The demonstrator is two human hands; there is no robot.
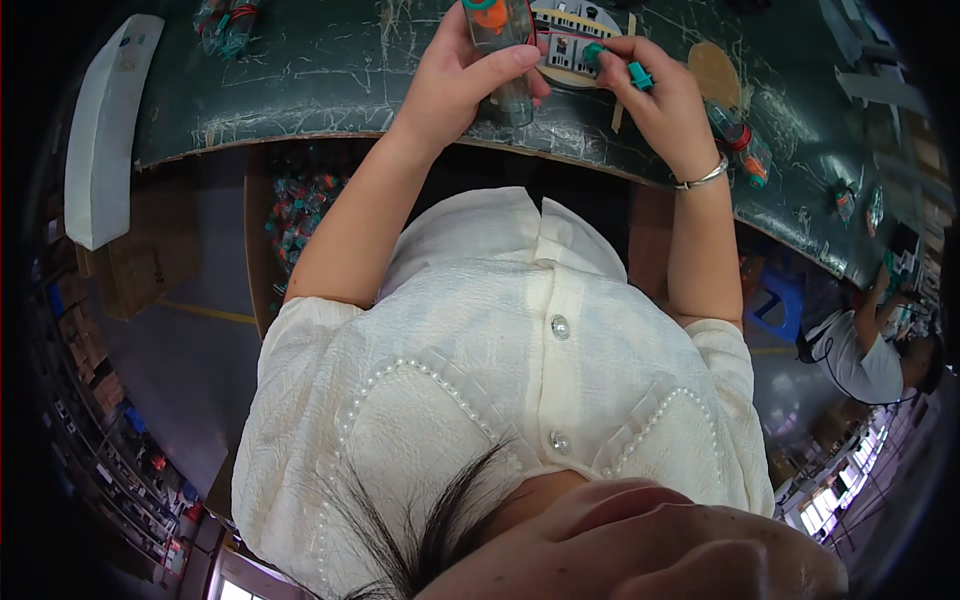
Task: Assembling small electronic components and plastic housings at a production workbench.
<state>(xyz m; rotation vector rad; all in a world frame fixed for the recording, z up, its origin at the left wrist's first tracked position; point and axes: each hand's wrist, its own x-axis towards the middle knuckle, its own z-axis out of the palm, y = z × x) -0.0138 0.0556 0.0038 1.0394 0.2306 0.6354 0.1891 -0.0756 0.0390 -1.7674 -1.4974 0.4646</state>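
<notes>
At the far edge of the view, my left hand (455,85) is closed around a clear plastic casing (512,95) with orange and teal parts inside. To its right, the fingers of my right hand (665,105) are bent around small teal plastic pieces. One teal piece (594,51) sits at the fingertips, and another teal piece (640,76) shows against the palm side. A thin red wire runs from the casing toward the fingertips. Behind both hands lies a round pale fixture (575,22) with rows of dark slots, partly hidden by them.
The scratched dark green table (290,95) bears more clear casings (738,135) at right and others (228,28) at far left. A tan oval piece (712,72) lies near my right hand. Below, a cardboard box (258,240) holds many parts. A co-worker (865,355) sits at right.
</notes>
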